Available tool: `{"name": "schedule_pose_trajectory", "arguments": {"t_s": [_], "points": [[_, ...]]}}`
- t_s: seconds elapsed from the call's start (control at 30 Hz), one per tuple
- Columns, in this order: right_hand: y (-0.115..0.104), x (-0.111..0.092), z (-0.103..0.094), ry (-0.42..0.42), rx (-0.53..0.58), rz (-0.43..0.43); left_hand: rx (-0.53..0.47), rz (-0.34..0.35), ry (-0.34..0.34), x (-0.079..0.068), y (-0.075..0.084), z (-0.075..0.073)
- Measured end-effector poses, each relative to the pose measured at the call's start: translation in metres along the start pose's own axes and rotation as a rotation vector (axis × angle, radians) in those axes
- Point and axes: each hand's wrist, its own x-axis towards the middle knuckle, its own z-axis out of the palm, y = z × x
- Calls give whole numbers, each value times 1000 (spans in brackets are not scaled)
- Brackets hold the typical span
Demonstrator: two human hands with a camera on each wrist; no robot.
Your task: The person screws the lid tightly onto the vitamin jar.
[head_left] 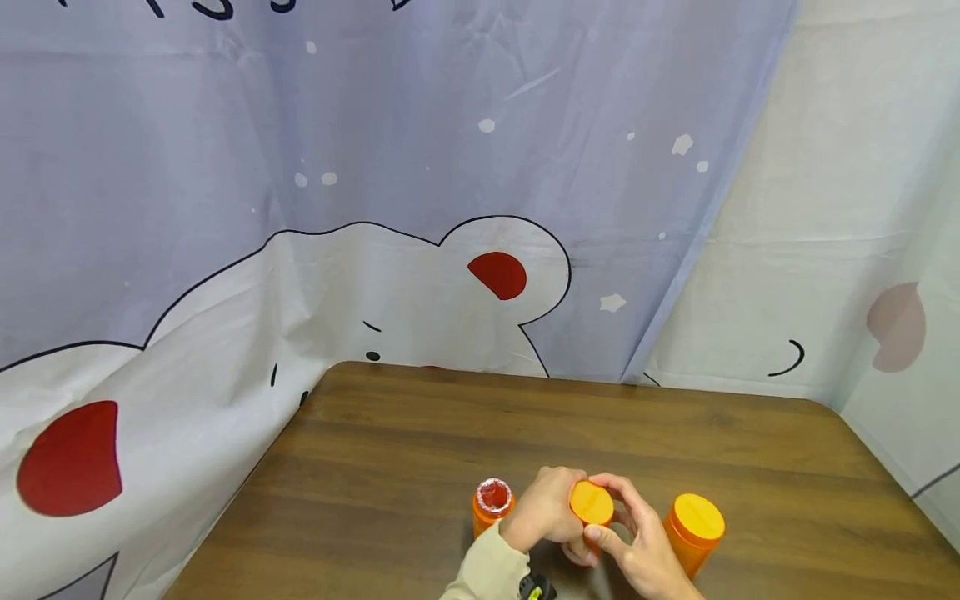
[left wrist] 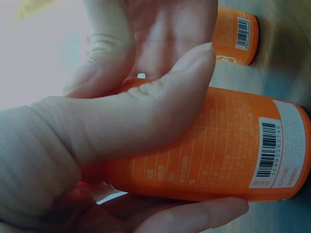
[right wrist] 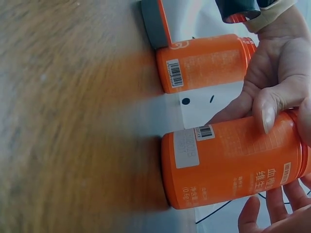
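Note:
An orange supplement bottle [right wrist: 233, 155] with printed labels and a barcode stands between both hands, its base at the table. My left hand [head_left: 551, 508] grips it from the left, thumb across its upper label in the left wrist view. From the right, my right hand [head_left: 637, 533] holds round the yellow-orange cap [head_left: 592, 500], thumb in front and index finger behind. Just left of the left hand is an uncapped orange bottle [head_left: 482, 523], its mouth edged with torn silvery foil. A capped orange bottle [head_left: 693, 533] stands right beside the right hand.
The brown wooden table [head_left: 420, 442] reaches back to a printed curtain [head_left: 390, 283]. A grey thing with an orange edge [right wrist: 154, 24] shows beside the uncapped bottle in the right wrist view. A beige sleeve [head_left: 491, 567] and dark wristband [head_left: 536, 587] cover the left wrist.

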Motion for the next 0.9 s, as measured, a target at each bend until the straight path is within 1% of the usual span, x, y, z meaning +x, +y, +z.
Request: {"name": "schedule_pose_trajectory", "arguments": {"t_s": [0.1,0.2,0.37,0.43,0.53,0.6,0.77,0.83,0.9], "points": [[0,-1,0,0,4,18,12,7,8,0,-1,2],[1,0,-1,-11,7,42,21,-2,14,0,-2,2],[0,2,-2,-6,32,135,38,-13,17,1,0,1],[-1,2,-3,0,36,152,47,-9,15,1,1,1],[-2,2,-3,0,35,145,58,-9,8,1,2,2],[-4,2,-3,-5,32,141,53,-23,-4,-1,3,1],[-6,1,-1,-3,37,190,47,-56,-27,-5,6,-5],[-6,2,-1,13,37,212,35,-55,-34,-6,7,-9],[-7,3,-2,22,29,212,24,-50,-30,-6,9,-14]]}}
